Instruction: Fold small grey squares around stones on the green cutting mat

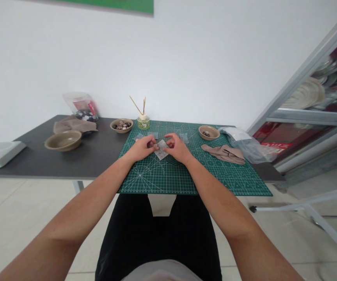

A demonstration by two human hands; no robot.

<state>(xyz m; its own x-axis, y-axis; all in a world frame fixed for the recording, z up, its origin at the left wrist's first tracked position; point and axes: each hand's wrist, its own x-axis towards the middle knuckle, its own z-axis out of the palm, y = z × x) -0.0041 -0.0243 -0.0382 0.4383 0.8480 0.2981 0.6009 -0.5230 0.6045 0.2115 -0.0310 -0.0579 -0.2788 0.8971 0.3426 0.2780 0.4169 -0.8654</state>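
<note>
A small, pale grey patterned square (162, 150), thin like a sheet or a flat pouch, is between my two hands just above the green cutting mat (159, 179). My left hand (144, 148) pinches its left corner between thumb and fingers. At its right edge, my right hand (178, 148) has the thumb on the square, with the index finger curved above it. Thin bluish-grey squares lie behind my hands, one (183, 137) to the right and another (153, 135) to the left, partly hidden by my fingers.
Bowls with stones stand at left (121, 130) and right (209, 137). Near them are a reed diffuser (143, 121), a brown cloth (224, 153) and a clear plastic bag (250, 146). Farther left are a larger bowl (63, 145), a stone-filled bag (82, 107) and a white scale (1, 154).
</note>
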